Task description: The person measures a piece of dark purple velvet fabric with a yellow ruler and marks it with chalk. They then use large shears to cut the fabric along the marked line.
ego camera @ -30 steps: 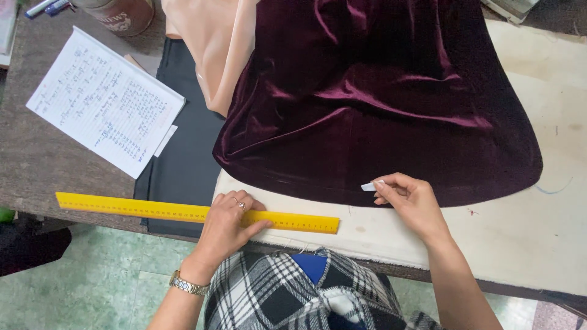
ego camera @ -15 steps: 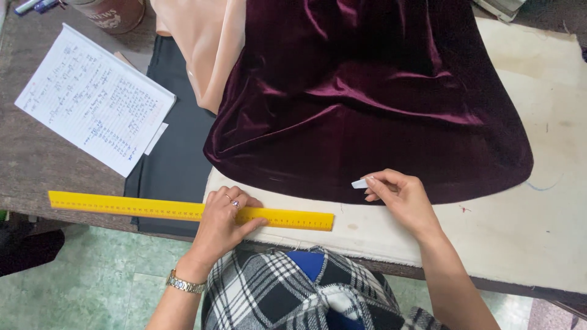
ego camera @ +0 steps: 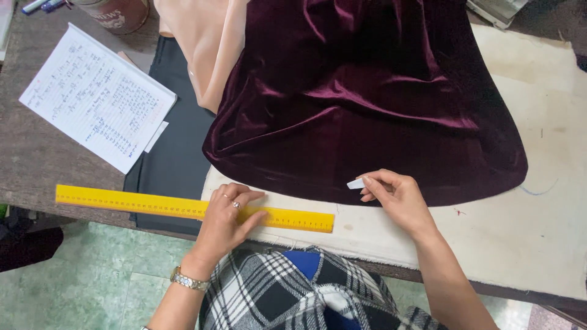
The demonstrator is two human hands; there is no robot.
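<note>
I look down on a worn dark worktable (ego camera: pixel 36 165) with a cream padded cloth cover (ego camera: pixel 538 232) spread over its right part, and pale green floor tiles below the near edge. On the cover lies the largest piece, a deep burgundy velvet panel (ego camera: pixel 367 104) with a curved near hem. A peach satin fabric (ego camera: pixel 205 43) lies along its far left side and a flat black cloth (ego camera: pixel 174 146) sits left of it. Further left is a white sheet of handwritten notes (ego camera: pixel 98 98), with a brown tin (ego camera: pixel 119 12) beyond it at the far edge.

The long yellow plastic ruler (ego camera: pixel 153 205) lies along the near edge, half on the bare table and half on the cover, just short of the velvet hem. My left hand (ego camera: pixel 229 217) rests flat on it, fingers spread and pressing down, a ring and a metal wristwatch (ego camera: pixel 186 281) showing. My right hand (ego camera: pixel 394 198) pinches a small white chalk wedge (ego camera: pixel 356 183) between thumb and fingertips, its tip at the hem.

Compared with a second ago, almost nothing on the table has shifted: ruler, velvet and both hands keep the same places relative to one another. I judge this a pause in marking, the ruler not yet brought up to the hem.
</note>
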